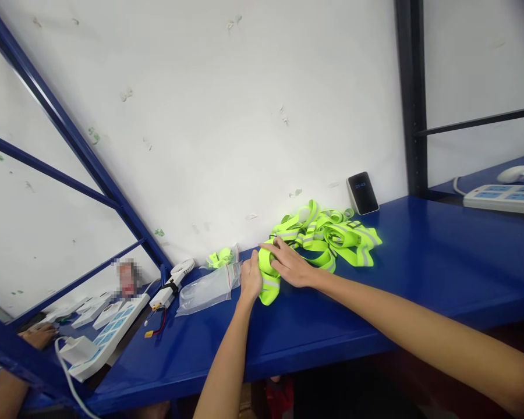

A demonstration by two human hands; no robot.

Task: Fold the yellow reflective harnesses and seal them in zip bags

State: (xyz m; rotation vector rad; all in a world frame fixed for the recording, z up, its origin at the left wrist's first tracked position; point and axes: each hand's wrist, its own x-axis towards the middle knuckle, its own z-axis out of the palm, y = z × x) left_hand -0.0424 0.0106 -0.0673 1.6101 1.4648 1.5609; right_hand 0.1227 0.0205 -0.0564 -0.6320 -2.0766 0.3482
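Neon yellow-green reflective straps with silvery stripes (344, 233) lie in a tangled heap on the blue table (441, 256). In front of the heap's left end, a looped strap (269, 285) is held between both hands. My left hand (250, 278) grips its left side, with the thumb up. My right hand (290, 263) holds it from the right, fingers bent over its top. The strap's lower end hangs down to the tabletop. A clear plastic bag (209, 289) lies flat left of my left hand, and behind it another bag holds a yellow-green bundle (220, 258).
A device with a dark screen (363, 193) leans against the wall at the back. Left are a white fan (174, 282) with red and black wires, a power strip (109, 337) and another person's hand (39, 336). Another power strip (502, 199) sits at right.
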